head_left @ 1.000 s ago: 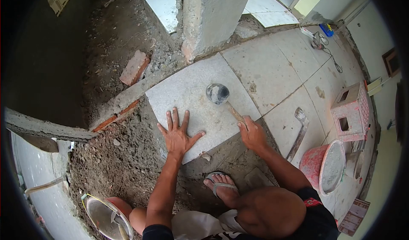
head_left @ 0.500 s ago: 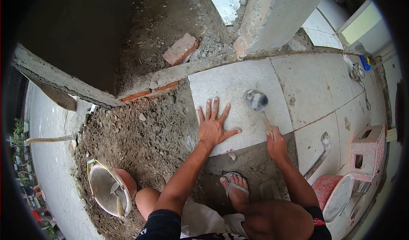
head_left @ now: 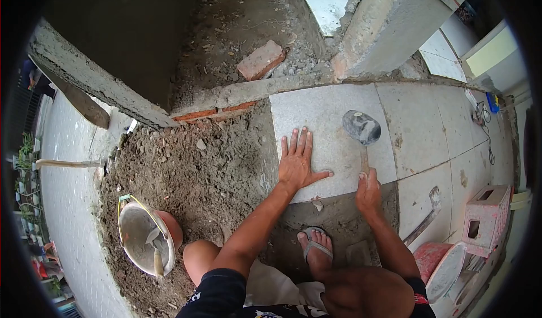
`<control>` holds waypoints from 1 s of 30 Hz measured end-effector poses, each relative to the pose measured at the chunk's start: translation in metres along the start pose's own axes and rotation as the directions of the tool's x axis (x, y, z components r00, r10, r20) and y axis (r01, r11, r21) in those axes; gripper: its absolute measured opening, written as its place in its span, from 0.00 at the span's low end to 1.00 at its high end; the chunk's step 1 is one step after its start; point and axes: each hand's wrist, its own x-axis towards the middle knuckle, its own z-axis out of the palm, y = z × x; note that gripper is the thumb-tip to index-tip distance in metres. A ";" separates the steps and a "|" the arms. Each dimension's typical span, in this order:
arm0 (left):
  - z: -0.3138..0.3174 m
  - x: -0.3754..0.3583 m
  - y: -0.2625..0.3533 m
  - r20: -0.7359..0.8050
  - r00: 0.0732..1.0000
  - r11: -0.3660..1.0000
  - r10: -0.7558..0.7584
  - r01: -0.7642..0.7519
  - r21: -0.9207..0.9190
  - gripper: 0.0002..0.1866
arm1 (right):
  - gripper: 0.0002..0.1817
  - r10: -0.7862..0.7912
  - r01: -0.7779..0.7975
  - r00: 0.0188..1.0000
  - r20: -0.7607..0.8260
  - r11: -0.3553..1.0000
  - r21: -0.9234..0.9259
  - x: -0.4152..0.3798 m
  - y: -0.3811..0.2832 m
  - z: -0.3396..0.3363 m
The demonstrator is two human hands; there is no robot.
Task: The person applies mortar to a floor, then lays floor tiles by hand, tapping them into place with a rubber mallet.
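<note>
My left hand [head_left: 296,164] lies flat on a pale floor tile [head_left: 324,106], its fingers stretched out near the left edge. In my right hand [head_left: 368,192] is the wooden handle of a rubber mallet [head_left: 362,127], with the fingers wrapped round it. The mallet's dark head, smeared with grey-white, overlaps the right part of the tile. Wet-looking grey mortar [head_left: 339,210] shows along the tile's near edge. My sandalled foot rests just below on the same ground.
At left, a bucket [head_left: 172,227] holding a trowel [head_left: 157,256] stands on loose soil [head_left: 169,171]. A brick [head_left: 261,60] lies beyond the low wall. Laid tiles [head_left: 415,120], a metal bar [head_left: 422,216], a red tub [head_left: 432,264] and a pinkish stool [head_left: 485,219] are at right.
The mallet's head has turned and now shows more of its side. My left fingers have drawn closer together. The whole view has shifted, with the scene sitting further right.
</note>
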 end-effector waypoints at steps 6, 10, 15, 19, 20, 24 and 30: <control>0.003 0.001 -0.003 0.019 1.000 1.000 0.004 -0.004 -0.006 0.76 | 0.14 -0.051 0.052 0.997 0.054 0.998 -0.025 0.018 -0.014 -0.007; -0.006 -0.001 -0.002 0.008 1.000 0.999 0.003 -0.002 -0.050 0.75 | 0.14 -0.048 0.063 0.988 0.145 0.993 -0.103 0.030 0.012 0.005; 0.001 -0.001 -0.006 -0.057 0.998 0.997 0.002 -0.007 -0.078 0.76 | 0.14 -0.027 0.025 0.997 0.077 0.999 0.027 0.028 -0.007 0.017; 0.000 -0.002 -0.005 -0.048 0.999 0.996 0.012 -0.017 -0.093 0.77 | 0.14 -0.121 0.125 0.992 0.047 0.988 -0.094 0.040 0.011 0.023; 0.001 -0.003 -0.003 -0.047 0.999 0.995 0.009 -0.014 -0.094 0.77 | 0.14 -0.085 0.106 0.988 0.128 0.980 -0.167 0.044 0.012 0.022; 0.006 -0.006 -0.007 -0.072 0.997 0.995 0.006 -0.013 -0.101 0.78 | 0.14 -0.039 0.036 0.996 0.083 0.999 0.033 0.040 -0.027 0.010; 0.004 0.004 -0.002 -0.038 0.999 0.998 0.025 -0.028 -0.064 0.78 | 0.17 -0.066 0.084 0.983 0.169 0.992 -0.099 0.048 -0.019 0.005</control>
